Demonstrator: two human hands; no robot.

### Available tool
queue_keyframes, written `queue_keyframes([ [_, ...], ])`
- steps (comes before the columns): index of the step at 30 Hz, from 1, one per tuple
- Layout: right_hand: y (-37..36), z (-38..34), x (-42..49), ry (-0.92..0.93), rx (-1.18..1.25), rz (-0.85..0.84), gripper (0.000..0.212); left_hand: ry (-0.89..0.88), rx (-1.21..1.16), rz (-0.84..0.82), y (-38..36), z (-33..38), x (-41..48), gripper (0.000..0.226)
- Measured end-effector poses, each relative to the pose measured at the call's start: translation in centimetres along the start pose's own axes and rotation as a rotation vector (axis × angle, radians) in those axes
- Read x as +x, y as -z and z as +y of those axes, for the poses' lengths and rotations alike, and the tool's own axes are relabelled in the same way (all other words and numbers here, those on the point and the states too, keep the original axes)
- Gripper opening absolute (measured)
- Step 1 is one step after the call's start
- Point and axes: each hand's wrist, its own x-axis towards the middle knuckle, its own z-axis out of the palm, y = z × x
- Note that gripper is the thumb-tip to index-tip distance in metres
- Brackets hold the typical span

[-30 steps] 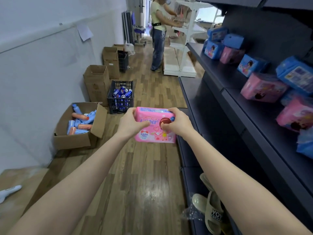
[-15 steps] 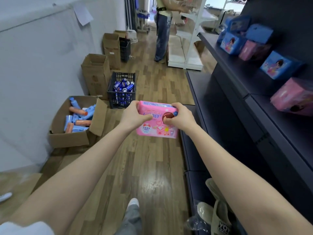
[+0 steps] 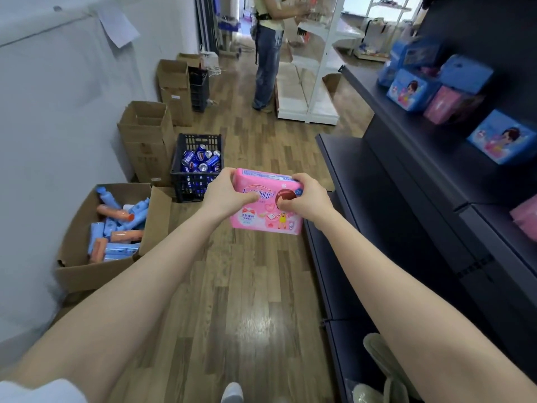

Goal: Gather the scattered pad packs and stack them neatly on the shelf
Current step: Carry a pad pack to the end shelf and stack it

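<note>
I hold a pink pad pack (image 3: pixel 266 218) in front of me over the wooden floor. My left hand (image 3: pixel 225 194) grips its left end and my right hand (image 3: pixel 306 200) grips its right end, thumbs on the printed face. To the right stands a dark shelf (image 3: pixel 406 158). On it lie scattered packs: a blue pack (image 3: pixel 411 90), a pink pack (image 3: pixel 449 104) beside it, another blue pack (image 3: pixel 504 138) nearer to me, and a pink pack edge (image 3: pixel 526 218) at the frame's right border.
Along the left wall stand an open cardboard box of tubes (image 3: pixel 116 225), a black crate of cans (image 3: pixel 199 167) and taller cardboard boxes (image 3: pixel 148 141). A person (image 3: pixel 268 53) stands at a white rack (image 3: pixel 316 68) down the aisle. Slippers (image 3: pixel 377 370) lie low on the bottom shelf.
The view has moved forward along the aisle and tipped down. The shelf packs slid toward the upper right. Both hands keep the same hold on the pink pack.
</note>
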Motion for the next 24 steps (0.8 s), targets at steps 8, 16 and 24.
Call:
queue_keyframes([
  [8,0.8,1.0,3.8,-0.058,0.024,0.032,0.059,-0.006,0.031,-0.035,-1.3,1.0,4.6,0.065],
  [16,3.1,3.2,9.3,-0.104,0.022,0.036,0.06,-0.004,0.029,-0.082,-4.8,2.3,10.3,0.065],
  [24,8.2,5.0,18.2,-0.057,0.005,0.056,0.059,-0.039,0.055,-0.047,-9.4,6.0,19.2,0.063],
])
